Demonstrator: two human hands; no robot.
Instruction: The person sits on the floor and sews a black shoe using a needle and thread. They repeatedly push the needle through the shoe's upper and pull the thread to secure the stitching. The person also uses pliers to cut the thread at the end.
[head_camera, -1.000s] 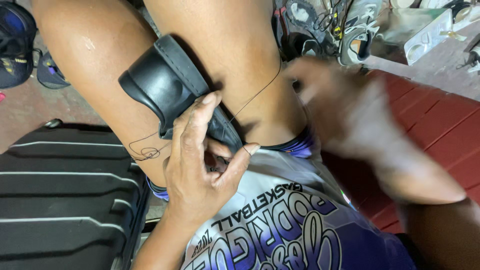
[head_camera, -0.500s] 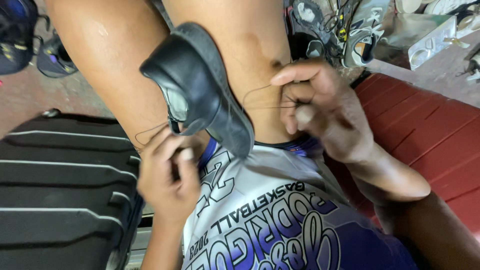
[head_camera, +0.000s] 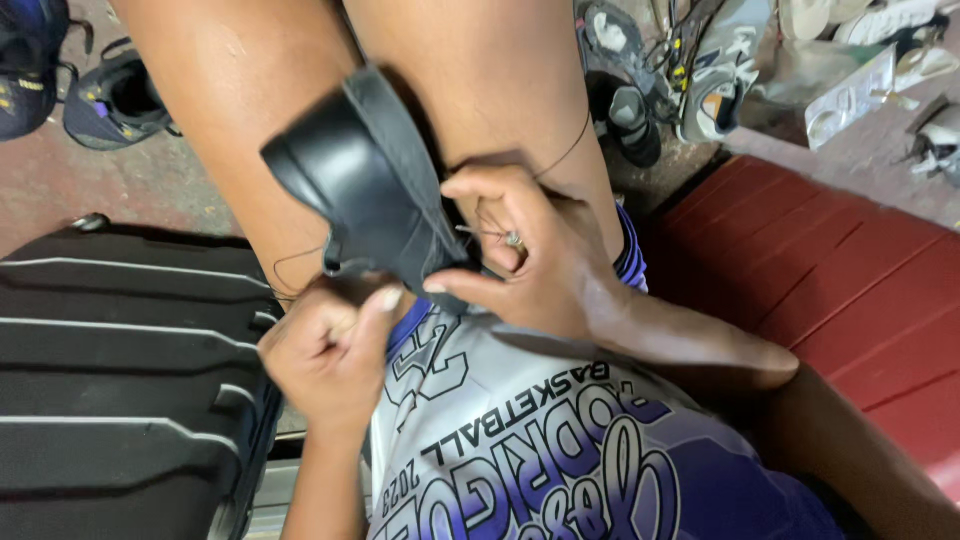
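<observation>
A black leather shoe (head_camera: 360, 180) rests between my bare knees, toe pointing up and to the left. My left hand (head_camera: 325, 350) grips its heel end from below with the fingers curled. My right hand (head_camera: 525, 255) presses against the shoe's right side, thumb and fingers pinching a thin needle (head_camera: 490, 235) at the edge of the sole. A dark thread (head_camera: 570, 150) loops from there over my right thigh, and more thread (head_camera: 285, 270) hangs by the left knee.
A black ribbed suitcase (head_camera: 120, 380) lies at my left. A red painted bench or step (head_camera: 850, 290) runs along my right. Several shoes (head_camera: 115, 100) and sneakers (head_camera: 710, 100) are scattered on the floor beyond my knees.
My right hand has come in from the right and closed against the shoe's side at the needle. The shoe has tipped slightly and my left hand stays under the heel.
</observation>
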